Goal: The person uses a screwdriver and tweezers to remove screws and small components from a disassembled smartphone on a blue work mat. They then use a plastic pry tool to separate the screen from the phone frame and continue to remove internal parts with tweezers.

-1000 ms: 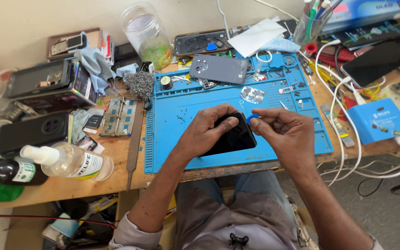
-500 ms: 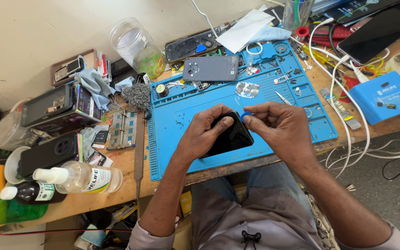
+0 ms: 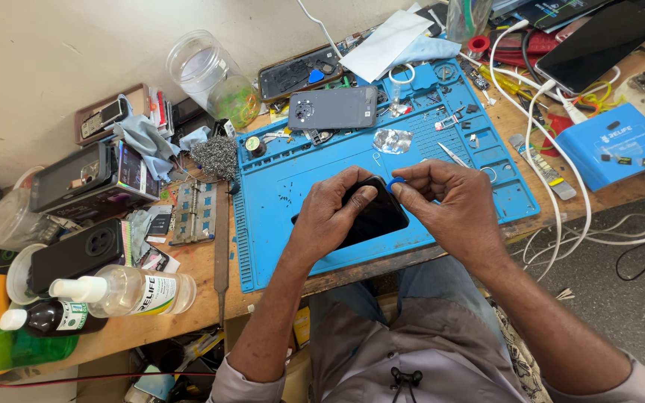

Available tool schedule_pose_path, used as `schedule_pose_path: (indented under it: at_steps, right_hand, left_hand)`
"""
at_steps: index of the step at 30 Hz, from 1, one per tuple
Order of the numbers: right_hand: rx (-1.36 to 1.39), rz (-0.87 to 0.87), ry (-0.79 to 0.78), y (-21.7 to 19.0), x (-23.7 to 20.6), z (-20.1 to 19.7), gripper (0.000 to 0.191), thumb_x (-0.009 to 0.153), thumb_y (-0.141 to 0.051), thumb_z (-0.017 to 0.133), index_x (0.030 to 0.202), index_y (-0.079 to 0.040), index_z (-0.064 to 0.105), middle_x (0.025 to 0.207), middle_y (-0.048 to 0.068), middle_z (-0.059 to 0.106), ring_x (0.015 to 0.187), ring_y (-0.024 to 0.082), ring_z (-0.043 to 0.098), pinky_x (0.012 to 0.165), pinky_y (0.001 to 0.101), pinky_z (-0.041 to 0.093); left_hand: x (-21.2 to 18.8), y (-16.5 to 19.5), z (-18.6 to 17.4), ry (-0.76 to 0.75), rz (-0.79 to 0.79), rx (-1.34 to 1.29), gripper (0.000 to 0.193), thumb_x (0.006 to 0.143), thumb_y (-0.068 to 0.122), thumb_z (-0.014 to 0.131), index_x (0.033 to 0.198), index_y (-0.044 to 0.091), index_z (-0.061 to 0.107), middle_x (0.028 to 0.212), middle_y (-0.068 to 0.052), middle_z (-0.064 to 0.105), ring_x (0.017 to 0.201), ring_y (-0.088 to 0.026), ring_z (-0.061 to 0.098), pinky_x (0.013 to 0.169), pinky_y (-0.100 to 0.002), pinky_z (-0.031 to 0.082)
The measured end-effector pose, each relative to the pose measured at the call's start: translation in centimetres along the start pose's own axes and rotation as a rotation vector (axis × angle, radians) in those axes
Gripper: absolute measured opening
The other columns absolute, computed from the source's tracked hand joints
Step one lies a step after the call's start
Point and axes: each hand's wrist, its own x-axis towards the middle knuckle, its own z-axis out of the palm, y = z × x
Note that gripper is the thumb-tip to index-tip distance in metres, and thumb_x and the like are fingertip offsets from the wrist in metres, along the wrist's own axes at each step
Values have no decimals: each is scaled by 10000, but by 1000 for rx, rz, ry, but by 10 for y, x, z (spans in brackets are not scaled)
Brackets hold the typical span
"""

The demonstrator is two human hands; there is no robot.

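A black phone (image 3: 373, 218) lies screen-up on the blue work mat (image 3: 285, 186), near its front edge. My left hand (image 3: 330, 213) grips the phone's left side, thumb across the glass. My right hand (image 3: 446, 200) pinches a small blue pick (image 3: 395, 181) between thumb and forefinger at the phone's top right corner. A grey phone back cover (image 3: 334, 108) rests at the far side of the mat, with small metal parts and tweezers (image 3: 453, 154) beside it.
Left of the mat: a clear spray bottle (image 3: 132, 292), a dark bottle (image 3: 54, 317), boxes, steel wool (image 3: 213, 157) and a metal file (image 3: 222, 254). White cables (image 3: 554, 149) and a blue box (image 3: 621, 145) crowd the right. A plastic jar (image 3: 210, 78) stands at the back.
My head view has swung left and nearer, so the bench shifted right in frame. Both hands stay on the phone; the right hand's pick stays at the phone's upper right corner.
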Motion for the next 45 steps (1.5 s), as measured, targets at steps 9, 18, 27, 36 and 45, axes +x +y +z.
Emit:
schedule_pose_path:
  at_steps: [9,18,27,36,45]
  right_hand:
    - [-19,-29,21,8,-1,1,142,904,-57,760,1039,-14,755,844,44,774,743,47,703,647,201,572]
    - [-48,-63,76,12,-5,5,134,906,-46,760,1036,-14,754,865,55,784,784,68,735,686,222,598]
    - [-66,-158,155,15,-10,12,117,906,-28,766,1020,-3,755,891,92,782,819,106,754,732,252,629]
    - [-155,-290,213,19,-12,19,109,922,-16,768,1025,-2,735,931,109,772,853,140,773,754,271,636]
    - [-239,-403,243,15,-15,19,110,943,-30,768,1044,-25,726,957,102,753,860,180,768,733,285,613]
  left_hand:
    - [-1,4,6,37,-41,81,189,975,264,664,1008,87,723,685,-61,678,601,-155,618,555,-352,453]
    - [-2,7,10,70,-46,160,189,969,275,669,1000,98,727,670,-59,667,564,-159,605,531,-362,432]
    - [-4,7,15,106,-49,216,185,972,287,671,973,109,716,642,-44,652,531,-151,583,506,-366,415]
    - [-4,6,19,128,-74,284,199,974,306,662,983,113,710,660,-50,661,528,-188,602,495,-400,413]
    - [-7,8,21,155,11,298,202,977,297,671,1003,98,687,753,-69,698,594,-226,663,520,-409,460]
